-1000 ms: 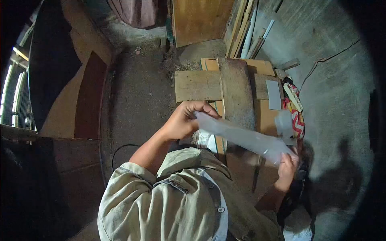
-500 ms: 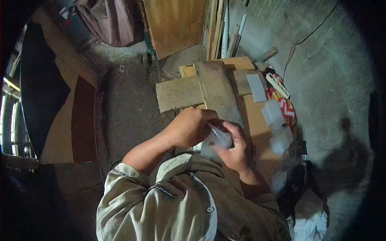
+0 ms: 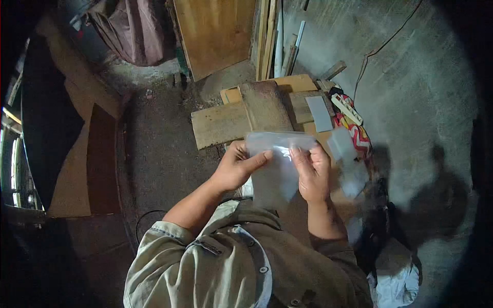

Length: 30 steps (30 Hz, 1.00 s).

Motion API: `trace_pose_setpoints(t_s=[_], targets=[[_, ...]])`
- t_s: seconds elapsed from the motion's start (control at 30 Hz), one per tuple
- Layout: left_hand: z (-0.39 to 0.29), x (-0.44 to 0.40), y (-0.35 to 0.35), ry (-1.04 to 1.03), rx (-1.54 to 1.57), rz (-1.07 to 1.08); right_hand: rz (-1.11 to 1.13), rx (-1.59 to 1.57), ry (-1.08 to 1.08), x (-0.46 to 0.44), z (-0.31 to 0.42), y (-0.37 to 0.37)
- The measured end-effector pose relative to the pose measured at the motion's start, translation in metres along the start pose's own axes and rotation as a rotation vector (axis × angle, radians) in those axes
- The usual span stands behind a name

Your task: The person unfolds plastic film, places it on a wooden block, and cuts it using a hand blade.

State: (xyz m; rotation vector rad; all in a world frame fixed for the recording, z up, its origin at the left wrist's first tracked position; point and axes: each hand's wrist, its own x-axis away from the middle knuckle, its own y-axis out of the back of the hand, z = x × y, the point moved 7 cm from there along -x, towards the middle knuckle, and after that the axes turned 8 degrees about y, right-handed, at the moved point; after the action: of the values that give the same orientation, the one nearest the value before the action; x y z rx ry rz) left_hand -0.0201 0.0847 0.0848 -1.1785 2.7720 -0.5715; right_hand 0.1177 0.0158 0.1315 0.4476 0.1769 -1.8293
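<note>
Between my two hands is a clear plastic bag, spread out flat with its upper edge facing away from me. My left hand grips its left side, thumb lying on the front near the top. On the right side, my right hand pinches it in the same way, with the thumb pointing up toward the edge. Light glints off the plastic between the thumbs. Whether anything lies inside the bag I cannot tell. The fingers behind the plastic are mostly hidden.
Wooden boards and a worn plank lie ahead. To the right are a pale rectangular sheet, more clear plastic, a white power strip and a red patterned cloth. Cardboard stands at left.
The bag was bunched up between my hands, which were close together. Now it is opened out flat, and my hands are apart on its two sides.
</note>
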Motion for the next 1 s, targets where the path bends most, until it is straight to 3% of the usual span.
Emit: trace_pose_setpoints(t_s=[0.27, 0.33, 0.6, 0.8, 1.0], targets=[[-0.003, 0.003, -0.007, 0.026, 0.086, -0.081, 0.003, -0.158, 0.009, 0.000, 0.004, -0.017], [0.002, 0.001, -0.003, 0.018, 0.066, -0.063, 0.020, 0.026, 0.040, -0.001, 0.008, -0.017], [0.001, 0.000, -0.004, 0.043, 0.041, -0.034, 0.006, 0.099, -0.034, 0.003, 0.000, -0.007], [-0.004, -0.001, -0.009, -0.028, 0.100, 0.002, -0.041, -0.020, 0.010, -0.001, 0.002, -0.012], [-0.003, -0.004, -0.006, 0.032, 0.030, -0.032, -0.025, -0.129, 0.035, -0.004, -0.002, -0.014]])
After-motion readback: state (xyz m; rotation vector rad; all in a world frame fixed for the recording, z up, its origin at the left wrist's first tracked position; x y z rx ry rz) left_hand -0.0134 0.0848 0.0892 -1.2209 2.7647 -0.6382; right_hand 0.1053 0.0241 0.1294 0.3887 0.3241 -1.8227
